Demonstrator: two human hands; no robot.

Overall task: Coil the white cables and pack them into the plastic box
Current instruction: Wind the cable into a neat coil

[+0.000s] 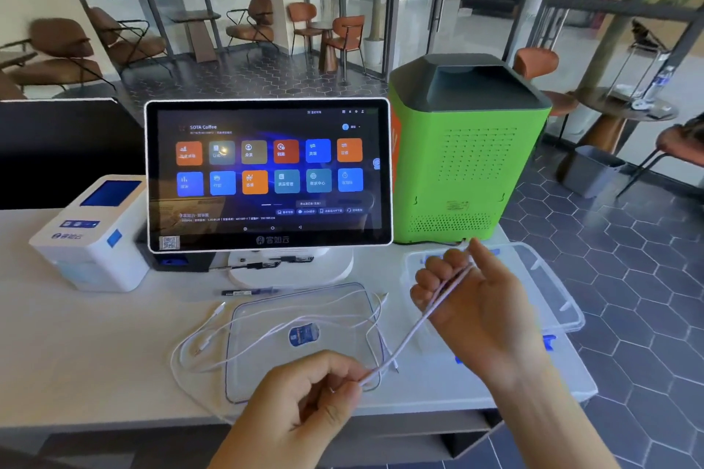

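A white cable (413, 329) is stretched doubled between my two hands. My right hand (470, 301) grips its upper end above the clear plastic box (541, 278), which stands at the table's right edge with blue clips. My left hand (316, 392) pinches the cable's lower end near the table's front edge. More white cables (266, 331) lie in loose loops across the clear box lid (244, 373), which lies flat in front of the screen and carries a blue sticker.
A touchscreen terminal (268, 175) stands behind the lid, with a pen (247, 292) at its base. A white receipt printer (91, 236) sits at left, a green machine (463, 152) behind the box. The table's edge runs close on the right.
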